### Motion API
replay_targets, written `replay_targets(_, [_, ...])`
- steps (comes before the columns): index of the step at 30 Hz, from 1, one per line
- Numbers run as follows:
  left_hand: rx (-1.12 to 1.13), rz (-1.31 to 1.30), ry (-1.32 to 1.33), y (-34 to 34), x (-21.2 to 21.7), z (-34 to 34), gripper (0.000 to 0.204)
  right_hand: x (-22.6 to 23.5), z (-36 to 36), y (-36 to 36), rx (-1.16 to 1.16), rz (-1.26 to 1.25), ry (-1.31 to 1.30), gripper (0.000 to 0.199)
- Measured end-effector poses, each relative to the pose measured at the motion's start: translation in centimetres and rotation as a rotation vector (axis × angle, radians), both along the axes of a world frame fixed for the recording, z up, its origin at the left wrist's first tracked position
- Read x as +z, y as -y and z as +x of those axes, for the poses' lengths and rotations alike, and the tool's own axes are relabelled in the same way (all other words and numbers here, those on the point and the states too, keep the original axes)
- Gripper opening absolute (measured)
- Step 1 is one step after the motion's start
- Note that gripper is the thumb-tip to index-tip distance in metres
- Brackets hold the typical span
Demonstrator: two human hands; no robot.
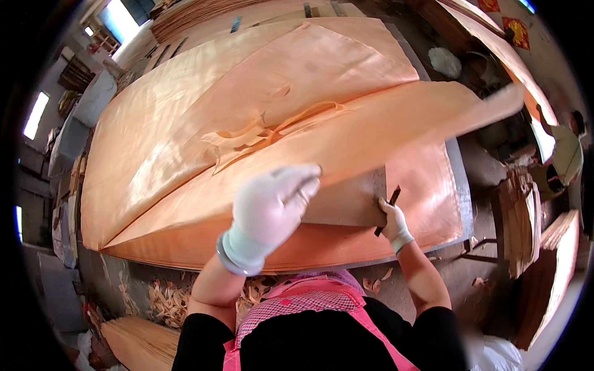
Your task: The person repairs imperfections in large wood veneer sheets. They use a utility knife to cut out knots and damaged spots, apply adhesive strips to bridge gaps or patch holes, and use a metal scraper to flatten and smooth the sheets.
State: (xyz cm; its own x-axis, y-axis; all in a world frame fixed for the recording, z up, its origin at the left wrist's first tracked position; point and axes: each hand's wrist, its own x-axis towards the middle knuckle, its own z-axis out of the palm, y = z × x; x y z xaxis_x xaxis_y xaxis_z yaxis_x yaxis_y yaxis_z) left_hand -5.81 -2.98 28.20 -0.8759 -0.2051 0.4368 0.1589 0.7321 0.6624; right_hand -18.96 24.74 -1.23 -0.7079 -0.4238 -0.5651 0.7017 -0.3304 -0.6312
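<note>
My left hand (269, 207), in a white glove with a bracelet at its wrist, is closed on the near edge of a thin wood veneer sheet (402, 127). That sheet is lifted, and its right end curls up, blurred. My right hand (393, 225), also gloved, grips a narrow dark flat tool (395, 196), perhaps a knife, at the right of the stack. Beside it, below the lifted sheet, lies a dull brown flat piece (356, 201). Torn veneer strips (247, 137) are lying on the sheets beyond my left hand. Another veneer sheet (297, 80) spreads behind them.
A wide veneer stack (148, 117) fills the space before me. Wood shavings (168, 303) litter the floor at its near left side. Veneer bundles (520, 222) stand at the right, near another person (564, 151). More stacked veneer (210, 18) lies at the back.
</note>
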Motion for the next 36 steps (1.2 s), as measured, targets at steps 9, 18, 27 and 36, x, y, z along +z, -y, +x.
replay_targets(9, [-0.14,0.064,0.213,-3.7,-6.4,2.1,0.016,-6.8,-9.7,-2.4,0.252,0.736,-0.737,0.031])
replay_targets(18, [-0.375,0.22,0.507,-2.7,-14.7,3.2,0.043,-1.0,6.7,-14.9,0.47,0.599,-0.054,0.038])
replay_targets(27, [1.202,0.034,0.341,21.1,-26.9,-0.6,0.085,5.1,12.1,-13.7,0.656,0.527,0.082,0.031])
replay_targets(36, [0.839,0.751,-0.211,27.3,-25.1,3.5,0.02,5.9,10.4,-10.2,0.607,0.506,0.044,0.037])
